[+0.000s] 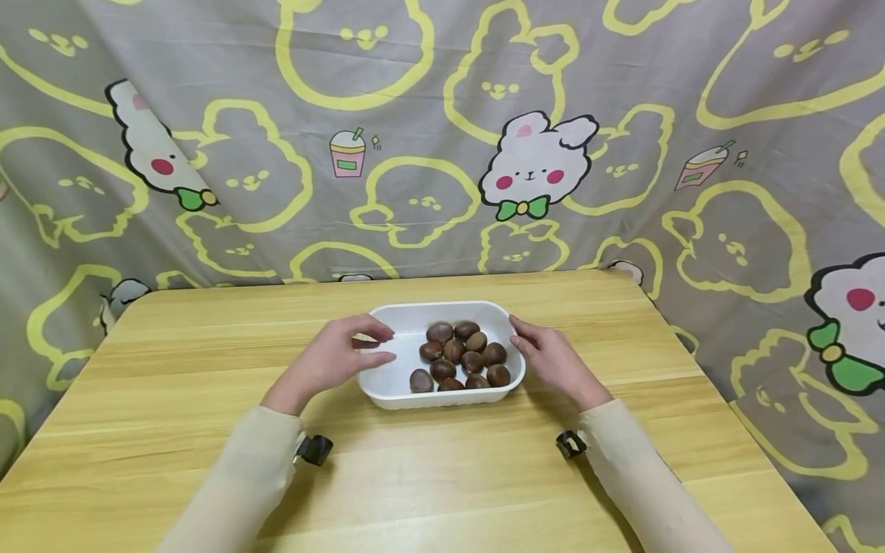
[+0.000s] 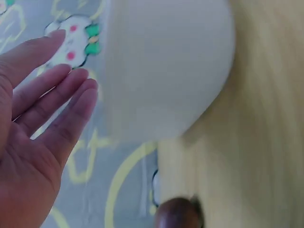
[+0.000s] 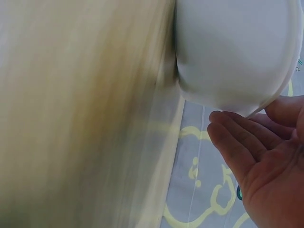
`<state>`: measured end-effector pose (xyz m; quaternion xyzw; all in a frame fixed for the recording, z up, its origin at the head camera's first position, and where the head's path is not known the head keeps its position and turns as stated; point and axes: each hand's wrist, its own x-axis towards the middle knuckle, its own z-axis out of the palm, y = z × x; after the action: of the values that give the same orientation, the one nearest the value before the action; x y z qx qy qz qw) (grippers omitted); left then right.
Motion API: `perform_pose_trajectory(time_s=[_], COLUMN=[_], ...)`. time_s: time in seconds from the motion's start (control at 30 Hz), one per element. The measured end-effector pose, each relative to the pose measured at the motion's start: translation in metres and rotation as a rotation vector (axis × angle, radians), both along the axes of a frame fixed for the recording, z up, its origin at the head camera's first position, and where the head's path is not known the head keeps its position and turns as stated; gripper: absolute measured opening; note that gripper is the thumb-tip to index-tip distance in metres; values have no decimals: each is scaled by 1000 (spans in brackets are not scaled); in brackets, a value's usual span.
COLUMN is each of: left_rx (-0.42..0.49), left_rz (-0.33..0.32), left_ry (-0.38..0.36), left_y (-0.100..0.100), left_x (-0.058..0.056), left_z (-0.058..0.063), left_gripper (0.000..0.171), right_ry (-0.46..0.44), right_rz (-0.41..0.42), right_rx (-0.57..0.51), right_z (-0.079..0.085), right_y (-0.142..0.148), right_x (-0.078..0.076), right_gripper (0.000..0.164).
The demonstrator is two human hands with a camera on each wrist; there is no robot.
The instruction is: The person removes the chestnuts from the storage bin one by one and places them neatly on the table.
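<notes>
A white rectangular tray with rounded corners holds several glossy brown chestnuts, mostly gathered in its middle and right side. At the tray's right end, my right hand pinches the rim between thumb and fingers; the right wrist view shows the rim running between the thumb and the fingertips. My left hand hovers at the left end, thumb and fingers spread apart with nothing between them. From the left wrist, a gap shows between that hand and the tray's outer wall.
Under the tray is a pale wooden table, its far edge meeting a grey patterned cloth that also hangs at both sides. A blurred, rounded brown thing is cut off at the bottom of the left wrist view.
</notes>
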<state>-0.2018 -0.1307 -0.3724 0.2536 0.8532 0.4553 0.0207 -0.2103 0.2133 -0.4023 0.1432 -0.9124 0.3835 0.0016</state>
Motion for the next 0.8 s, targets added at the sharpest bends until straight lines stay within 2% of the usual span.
perform_pose_trajectory(time_s=[0.13, 0.3, 0.43, 0.6, 0.8], left_rx=[-113, -249, -339, -396, -445], left_rz=[-51, -77, -123, -198, -182], left_ry=[-21, -77, -57, -1, -4], left_y=[17, 36, 48, 60, 65], left_x=[-3, -3, -5, -8, -9], left_z=[-8, -10, -14, -19, -22], left_gripper=[26, 29, 26, 19, 16], right_ry=[-7, -17, -15, -8, -23], right_rz=[2, -2, 1, -1, 1], right_rx=[3, -9, -27, -43, -47], right_z=[0, -1, -2, -3, 0], right_y=[-1, 0, 2, 3, 2], right_x=[-1, -2, -3, -3, -2], right_gripper=[42, 42, 41, 41, 41])
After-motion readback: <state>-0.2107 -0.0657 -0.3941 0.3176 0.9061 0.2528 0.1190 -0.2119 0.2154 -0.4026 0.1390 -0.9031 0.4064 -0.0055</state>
